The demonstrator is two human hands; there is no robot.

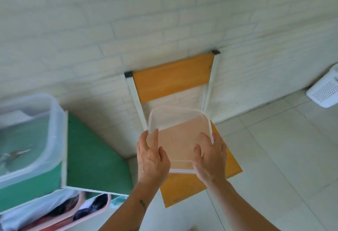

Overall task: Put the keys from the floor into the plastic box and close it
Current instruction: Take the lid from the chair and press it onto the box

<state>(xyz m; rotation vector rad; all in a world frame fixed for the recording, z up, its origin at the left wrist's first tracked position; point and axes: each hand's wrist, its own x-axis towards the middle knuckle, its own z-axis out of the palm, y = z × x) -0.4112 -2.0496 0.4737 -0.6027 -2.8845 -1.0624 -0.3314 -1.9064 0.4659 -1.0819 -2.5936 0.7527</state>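
Translucent plastic lid (180, 137), squarish with rounded corners, is held flat above the orange wooden seat of a chair (232, 166) set against the white brick-patterned wall (164, 20). The left hand (150, 159) is clamped on the lid's near-left edge, thumb on top; the right hand (210, 159) is clamped on the near-right edge, fingers spread over the top. A two-handed hold is judged to keep the thin, flexible sheet level for seating on a rim.

The plastic box (27, 133), open-topped and clear, is stood on a green shelf unit (91, 157) at the left, well apart from the lid. A metallic item inside, likely the keys (16, 153), is seen blurred through the wall. Closing is not yet done.

A white perforated basket (323, 91) is noted on the tiled floor (283, 157) at far right.
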